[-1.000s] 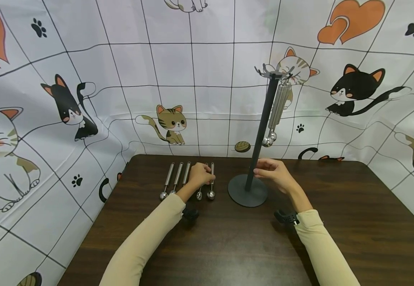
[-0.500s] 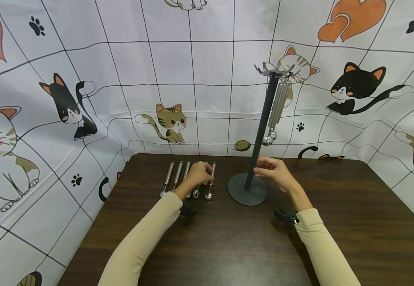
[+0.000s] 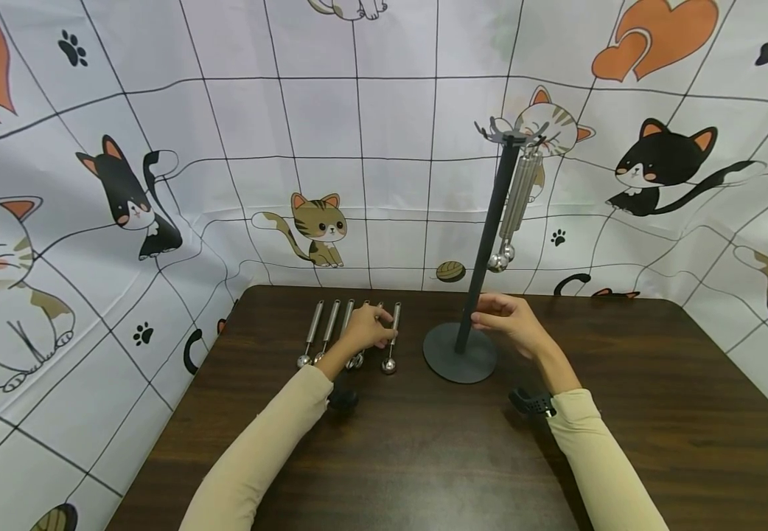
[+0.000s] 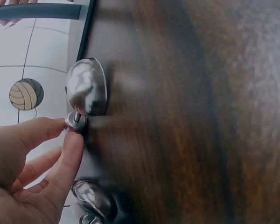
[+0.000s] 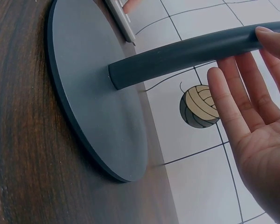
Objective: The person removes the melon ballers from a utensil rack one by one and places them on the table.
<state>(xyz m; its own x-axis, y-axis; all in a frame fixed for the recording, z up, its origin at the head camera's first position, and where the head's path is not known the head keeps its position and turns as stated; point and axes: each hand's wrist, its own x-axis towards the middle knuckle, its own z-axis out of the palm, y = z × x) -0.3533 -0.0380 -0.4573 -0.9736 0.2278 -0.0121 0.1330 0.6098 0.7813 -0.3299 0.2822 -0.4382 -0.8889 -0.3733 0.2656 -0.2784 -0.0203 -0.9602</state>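
My left hand (image 3: 365,328) pinches the handle of a steel melon baller (image 3: 389,365), the rightmost in a row on the table. In the left wrist view, thumb and finger grip it just behind its round bowl (image 4: 86,86), which lies close over the wood. Another scoop's bowl (image 4: 94,198) shows beside those fingers. My right hand (image 3: 506,321) holds the dark post (image 3: 490,221) of a hook stand low down, the thumb on one side and fingertips on the other in the right wrist view. The stand's round base (image 3: 450,361) sits flat.
Several more steel scoops (image 3: 314,324) lie side by side at the left, partly hidden by my left hand. Other steel utensils (image 3: 519,199) hang from the stand's hooks (image 3: 508,137). A cat-print sheet (image 3: 397,184) rises behind the brown table (image 3: 384,457).
My left wrist has shifted slightly left, and the pinched melon baller has tilted a little. The scoop beside it has moved left toward the row. The right hand and stand stay put.
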